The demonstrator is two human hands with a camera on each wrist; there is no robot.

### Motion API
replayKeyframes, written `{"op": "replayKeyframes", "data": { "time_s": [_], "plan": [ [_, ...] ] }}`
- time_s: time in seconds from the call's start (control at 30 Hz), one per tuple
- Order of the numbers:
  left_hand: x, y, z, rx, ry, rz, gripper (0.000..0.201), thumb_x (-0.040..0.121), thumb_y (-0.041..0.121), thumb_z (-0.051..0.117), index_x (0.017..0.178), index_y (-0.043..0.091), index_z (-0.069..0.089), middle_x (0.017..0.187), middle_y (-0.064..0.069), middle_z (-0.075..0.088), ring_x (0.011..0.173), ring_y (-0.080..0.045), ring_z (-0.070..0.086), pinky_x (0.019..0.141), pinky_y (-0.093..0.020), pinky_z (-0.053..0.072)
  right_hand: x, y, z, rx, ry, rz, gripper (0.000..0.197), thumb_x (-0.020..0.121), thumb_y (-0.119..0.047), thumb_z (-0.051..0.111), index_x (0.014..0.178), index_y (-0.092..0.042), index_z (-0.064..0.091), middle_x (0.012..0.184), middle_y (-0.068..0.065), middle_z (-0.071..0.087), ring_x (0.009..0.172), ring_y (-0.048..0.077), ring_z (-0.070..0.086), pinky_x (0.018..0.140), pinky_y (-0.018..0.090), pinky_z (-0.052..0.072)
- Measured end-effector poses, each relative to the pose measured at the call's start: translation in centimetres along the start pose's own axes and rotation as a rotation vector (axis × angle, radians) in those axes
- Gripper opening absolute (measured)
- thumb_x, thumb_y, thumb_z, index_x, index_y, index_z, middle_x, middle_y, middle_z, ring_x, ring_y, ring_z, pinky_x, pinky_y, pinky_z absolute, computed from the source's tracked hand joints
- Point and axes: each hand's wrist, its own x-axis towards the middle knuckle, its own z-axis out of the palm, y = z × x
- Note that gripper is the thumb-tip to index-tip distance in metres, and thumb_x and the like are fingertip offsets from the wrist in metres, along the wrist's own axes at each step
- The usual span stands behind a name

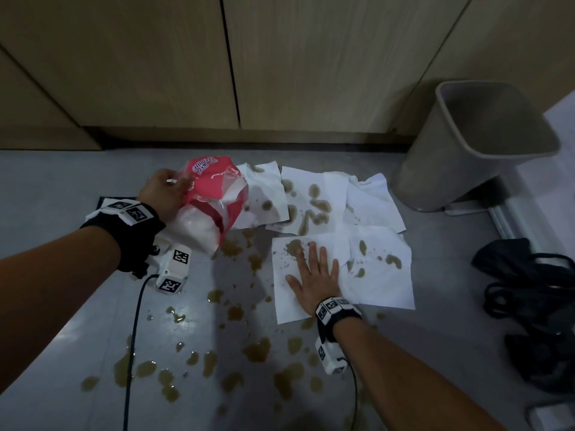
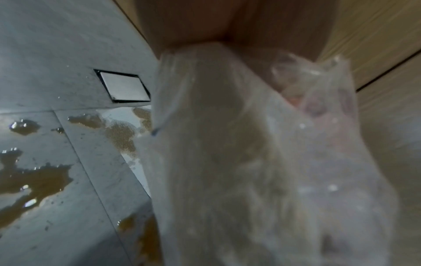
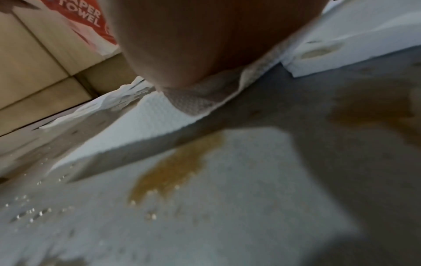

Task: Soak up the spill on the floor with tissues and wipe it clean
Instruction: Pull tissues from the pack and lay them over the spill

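Brown spill (image 1: 258,349) lies in puddles over the grey floor, with more (image 2: 34,180) in the left wrist view and a streak (image 3: 173,165) in the right wrist view. Several white tissues (image 1: 329,200) lie spread over its far part, stained brown. My right hand (image 1: 314,275) presses flat, fingers straight, on the nearest tissue (image 1: 379,284); its palm (image 3: 205,36) fills the right wrist view above the sheet (image 3: 145,126). My left hand (image 1: 166,192) grips the red and clear paper towel pack (image 1: 214,200) and holds it tilted above the floor. The pack's plastic (image 2: 250,162) fills the left wrist view, blurred.
A grey waste bin (image 1: 485,144) stands at the right against the wooden cabinets (image 1: 217,63). A dark bag with straps (image 1: 535,306) lies at the far right. A floor drain plate (image 2: 124,86) sits by the left hand. Black cables (image 1: 133,337) trail from both wrists.
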Motion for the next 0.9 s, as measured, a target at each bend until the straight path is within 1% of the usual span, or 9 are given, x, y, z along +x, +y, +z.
{"op": "replayKeyframes", "data": {
  "time_s": [0.1,0.23,0.3,0.37,0.5,0.6,0.67,0.77,0.9],
  "plan": [
    [0.0,-0.1,-0.4,-0.124,0.014,-0.052,0.06,0.078,0.073,0.06,0.108,0.02,0.061,0.101,-0.012,0.069,0.101,-0.033,0.066,0.099,-0.048,0.05,-0.2,-0.1,-1.1,0.043,-0.017,-0.001,0.085,0.083,-0.07,-0.01,0.155,-0.027,-0.017,0.157,0.003,-0.036,0.149,0.028,-0.024,0.118,0.055,-0.014],
    [0.5,-0.5,-0.5,-0.136,-0.016,-0.054,0.062,0.075,0.074,0.061,0.107,0.021,0.066,0.103,-0.01,0.072,0.099,-0.031,0.068,0.098,-0.049,0.051,0.0,-1.9,-4.7,0.269,0.227,-0.063,0.064,0.104,-0.05,0.026,0.158,-0.017,0.014,0.166,0.007,-0.005,0.153,0.023,-0.003,0.123,0.044,-0.007],
    [-0.1,0.2,-0.3,-0.145,-0.039,-0.044,0.054,0.084,0.065,0.062,0.111,0.019,0.064,0.099,-0.006,0.07,0.092,-0.026,0.067,0.092,-0.038,0.051,0.1,-3.8,-7.9,0.495,0.338,-0.125,0.048,0.106,-0.041,0.034,0.143,-0.014,0.048,0.152,0.009,0.042,0.14,0.023,0.038,0.12,0.044,0.024],
    [-0.3,0.5,0.3,-0.15,-0.051,-0.03,0.043,0.092,0.055,0.06,0.113,0.017,0.062,0.091,-0.002,0.068,0.08,-0.018,0.064,0.076,-0.031,0.05,0.3,-5.8,-11.4,0.639,0.398,-0.188,0.041,0.105,-0.043,0.035,0.113,-0.016,0.064,0.112,0.004,0.067,0.101,0.021,0.061,0.093,0.044,0.049],
    [-0.7,1.2,0.5,-0.231,-0.045,0.002,0.036,0.095,0.05,0.06,0.11,0.017,0.058,0.083,0.0,0.066,0.067,-0.013,0.061,0.062,-0.027,0.047,0.9,-9.7,-17.7,0.762,0.385,-0.212,0.052,0.099,-0.064,0.029,0.088,-0.022,0.059,0.084,-0.007,0.063,0.077,0.012,0.06,0.072,0.035,0.05],
    [-0.9,1.4,0.1,-0.302,-0.057,0.01,0.036,0.095,0.049,0.059,0.11,0.017,0.056,0.092,-0.003,0.068,0.074,-0.016,0.064,0.066,-0.029,0.052,1.6,-11.8,-20.4,0.872,0.434,-0.211,0.03,0.1,-0.042,0.05,0.084,-0.019,0.061,0.08,-0.008,0.063,0.072,0.007,0.058,0.066,0.024,0.047],
    [-1.2,1.6,-0.2,-0.323,-0.046,0.02,0.038,0.095,0.05,0.059,0.113,0.017,0.055,0.096,-0.001,0.068,0.078,-0.016,0.066,0.066,-0.029,0.053,2.1,-12.7,-21.3,0.877,0.435,-0.18,0.034,0.1,-0.036,0.053,0.073,-0.017,0.056,0.068,-0.006,0.057,0.06,0.006,0.05,0.056,0.023,0.039],
    [-1.4,1.5,-1.0,-0.342,-0.042,0.017,0.044,0.094,0.054,0.057,0.12,0.019,0.054,0.1,0.0,0.068,0.084,-0.019,0.069,0.071,-0.033,0.056,2.8,-14.0,-21.6,0.856,0.311,-0.084,0.047,0.098,-0.045,0.052,0.062,-0.017,0.043,0.061,-0.002,0.05,0.056,0.013,0.045,0.056,0.03,0.035],
    [-1.5,1.3,-2.2,-0.382,-0.033,0.018,0.043,0.096,0.052,0.055,0.122,0.018,0.052,0.099,-0.001,0.069,0.078,-0.017,0.07,0.064,-0.03,0.054,3.1,-15.4,-21.6,1.048,0.271,-0.051,0.036,0.096,-0.036,0.06,0.068,-0.014,0.055,0.07,0.002,0.058,0.065,0.014,0.051,0.064,0.028,0.041]
  ]
}}
